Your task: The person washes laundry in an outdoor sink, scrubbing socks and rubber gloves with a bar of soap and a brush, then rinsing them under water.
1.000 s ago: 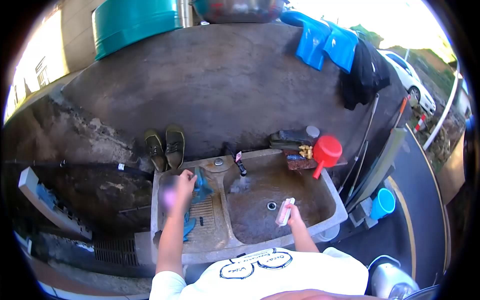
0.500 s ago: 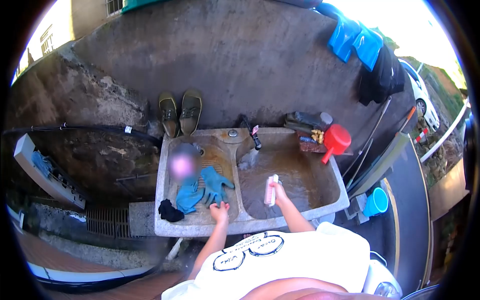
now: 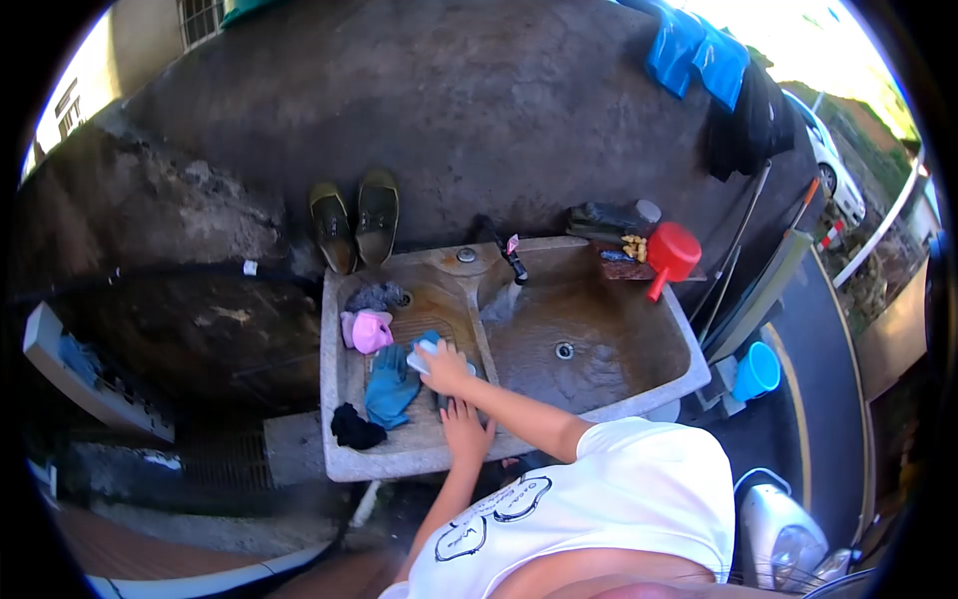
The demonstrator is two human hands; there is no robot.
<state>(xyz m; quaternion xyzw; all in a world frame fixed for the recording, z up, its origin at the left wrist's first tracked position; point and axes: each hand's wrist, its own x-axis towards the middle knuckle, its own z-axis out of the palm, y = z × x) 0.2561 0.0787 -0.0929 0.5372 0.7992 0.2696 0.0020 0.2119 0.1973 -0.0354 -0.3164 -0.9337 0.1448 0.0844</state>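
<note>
In the left basin of the stone sink (image 3: 399, 461), my right hand (image 3: 446, 367) grips a white scrub brush (image 3: 423, 356) and presses it on a blue rubber glove (image 3: 429, 338). Most of that glove is hidden under my hands. My left hand (image 3: 466, 431) lies with fingers stretched out on the glove's near end, close to the basin's front rim. A second blue rubber glove (image 3: 391, 387) is just left of the brush. Beyond it sit a pink item (image 3: 368, 331) and a dark grey clump (image 3: 377, 297). A black cloth (image 3: 356, 427) is at the front left corner.
Water runs from the black tap (image 3: 515, 264) into the right basin (image 3: 619, 369). A red dipper (image 3: 674, 252) stands on the back right rim. A pair of shoes (image 3: 376, 218) leans on the wall at the back left. A blue bucket (image 3: 756, 374) is right of the sink.
My right hand has carried the brush from the right basin leftward onto the glove. My left hand has shifted slightly right, from pinching the glove's near end to lying on it.
</note>
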